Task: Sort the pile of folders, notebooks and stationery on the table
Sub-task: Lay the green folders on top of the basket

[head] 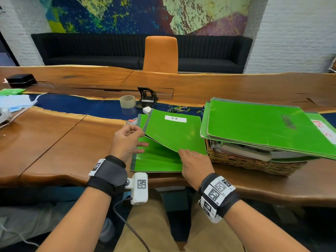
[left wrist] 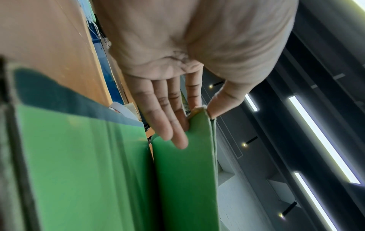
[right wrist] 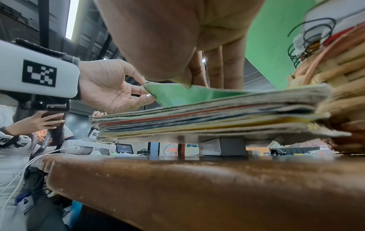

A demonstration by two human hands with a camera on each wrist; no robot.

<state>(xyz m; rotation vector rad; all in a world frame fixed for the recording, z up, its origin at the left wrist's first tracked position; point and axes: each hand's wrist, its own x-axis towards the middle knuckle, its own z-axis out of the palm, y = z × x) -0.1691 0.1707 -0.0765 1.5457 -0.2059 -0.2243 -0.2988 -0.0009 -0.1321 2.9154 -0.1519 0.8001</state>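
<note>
Folders make up the stack (head: 156,160) at the near edge of the wooden table (head: 54,142), directly in front of you. Your left hand (head: 125,140) pinches the left corner of the top green folder (head: 174,135), labelled "H.R.", between thumb and forefinger, its other fingers straight beneath the cover. Your right hand (head: 195,164) grips the same folder's near edge, thumb on top, lifting it tilted above the stack. Just right stands a wicker basket (head: 245,162) with more green folders (head: 263,124) laid across its top. Beyond lie a tape roll (head: 127,101), a hole punch (head: 146,97) and scattered paper clips (head: 179,108).
</note>
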